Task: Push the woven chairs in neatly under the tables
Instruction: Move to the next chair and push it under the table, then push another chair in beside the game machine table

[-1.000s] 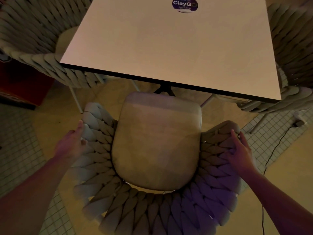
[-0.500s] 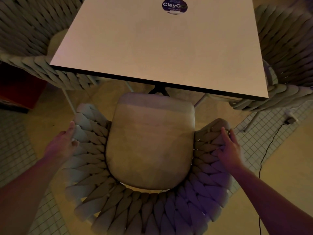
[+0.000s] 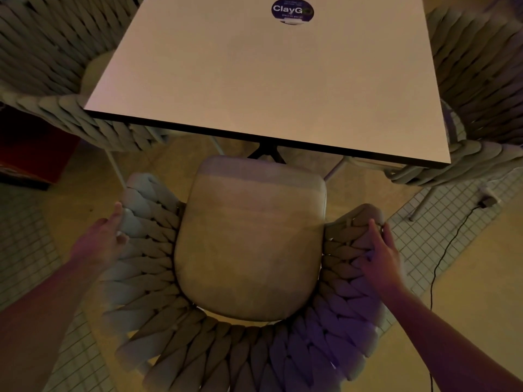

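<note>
A: What's hidden at the left hand [image 3: 99, 244]?

B: Its fingers [image 3: 117, 210] lie along the outer face of the thick grey woven-rope chair [image 3: 158, 278]; whether they curl around that arm can't be told. The palm is out of sight.

A: And past the right hand's fingers [image 3: 377, 236]?

B: The square white tabletop [image 3: 268, 75] covers its own black base [image 3: 264, 151] and the seats of two more woven chairs. The round dark sticker [image 3: 292, 9] is clipped at the top edge, small print unreadable. The thin black cable [image 3: 450, 244] runs off the bottom.
</note>
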Demonstrator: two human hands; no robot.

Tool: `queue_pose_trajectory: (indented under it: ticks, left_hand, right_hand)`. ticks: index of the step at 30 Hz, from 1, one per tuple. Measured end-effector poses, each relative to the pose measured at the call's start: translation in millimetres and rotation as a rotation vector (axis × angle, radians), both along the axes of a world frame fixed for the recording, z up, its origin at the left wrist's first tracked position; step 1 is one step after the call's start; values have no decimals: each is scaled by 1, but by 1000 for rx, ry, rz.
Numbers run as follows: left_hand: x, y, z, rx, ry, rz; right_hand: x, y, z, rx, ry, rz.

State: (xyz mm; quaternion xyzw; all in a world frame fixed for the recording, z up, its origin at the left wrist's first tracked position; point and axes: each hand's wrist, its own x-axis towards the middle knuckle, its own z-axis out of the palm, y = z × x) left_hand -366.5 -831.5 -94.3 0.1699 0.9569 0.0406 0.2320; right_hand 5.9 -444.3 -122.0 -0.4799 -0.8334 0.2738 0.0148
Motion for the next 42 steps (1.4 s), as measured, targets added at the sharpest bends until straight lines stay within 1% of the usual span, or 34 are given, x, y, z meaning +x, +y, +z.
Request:
queue_pose_trajectory:
  ticks: [8, 12, 17, 18, 20, 21, 23, 26, 29, 33, 36, 38, 42]
  left_hand:
    - [-2, -1, 2, -15, -12, -15]
    - [-4, -1, 2, -36, -12, -23]
    - [-1, 6, 13, -73, -44, 51]
    - [4, 7, 20, -53, -42, 67]
    - [19, 8, 33, 38, -39, 121]
    - [29, 2, 43, 103, -29, 193]
    - [51, -18, 57, 209, 1, 342]
    - [85, -57, 71, 297, 60, 463]
    - [114, -100, 81, 413, 99, 578]
    - [129, -155, 85, 508, 115, 620]
    - [126, -199, 90, 595, 96, 653]
    - [122, -236, 95, 651, 84, 637]
    - [123, -306, 110, 693, 68, 609]
  right_hand:
    - [3, -10, 1, -34, 3, -36]
    - [4, -11, 1, -18, -9, -26]
    - [-1, -15, 15, -30, -15, -42]
    - [-5, -18, 20, -3, 31, -53]
    - [-15, -31, 36, 55, 206, -53]
    - [-23, -41, 46, 74, 279, -18]
    - [-35, -63, 65, 56, 332, 82]
    - [-55, -98, 86, -91, 303, 215]
    - [-74, -140, 103, -173, 258, 337]
    - [-85, -207, 119, -245, 221, 454]
    - [-95, -264, 127, -253, 210, 479]
    - [-106, -313, 135, -245, 217, 478]
    - [-125, -400, 148, -217, 202, 486]
